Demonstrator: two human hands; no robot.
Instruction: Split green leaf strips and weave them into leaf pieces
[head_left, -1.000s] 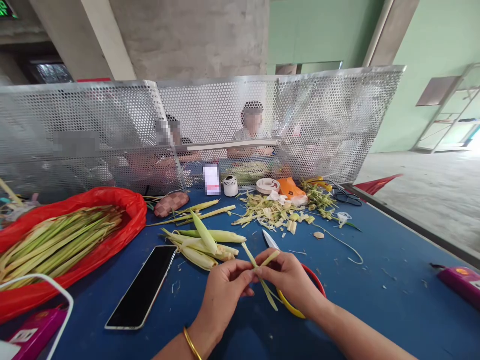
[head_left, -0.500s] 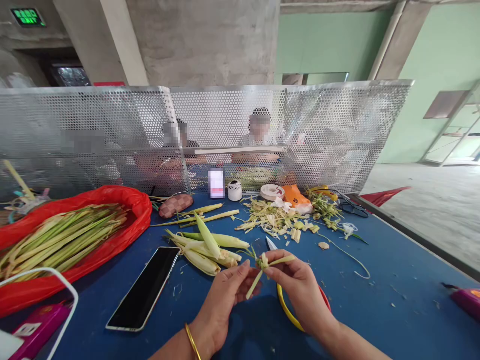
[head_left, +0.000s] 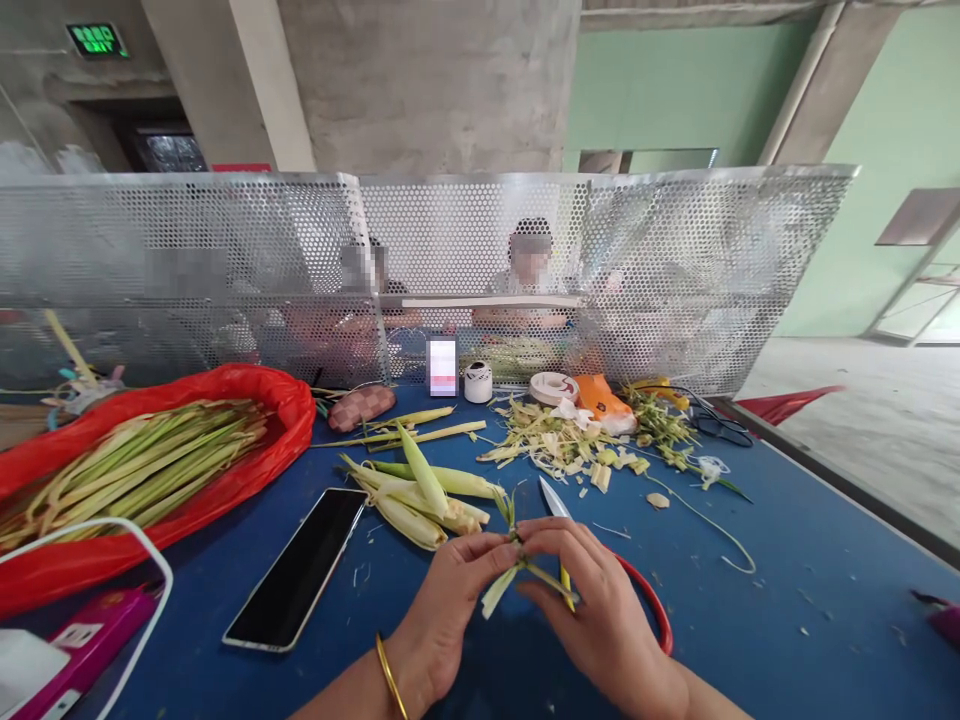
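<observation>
In the head view, a small knotted piece of pale green leaf strips (head_left: 498,590) is held up between my hands, its loose ends sticking out upward and downward. My left hand (head_left: 446,600) pinches it at the knot between thumb and fingers. Curled around its other side, my right hand (head_left: 600,600) has fingertips at the knot and a strip passing between thumb and forefinger. The knot itself is mostly covered by fingers. Scissors (head_left: 553,500) with a red and yellow handle lie under my right hand, partly hidden. Several pale husk-like leaf bundles (head_left: 427,490) rest just beyond my left hand.
A dark phone (head_left: 296,570) lies left of my hands, near a red bag (head_left: 289,425) of long leaves. Leaf scraps (head_left: 547,440), a tape roll (head_left: 553,388) and an orange packet (head_left: 602,403) are farther back. A perforated metal screen (head_left: 465,240) stands behind, with people beyond it.
My right fingers have moved in over the knot, and the leaf piece has tilted. More of the scissors' blade and red handle shows. The whole view has shifted slightly.
</observation>
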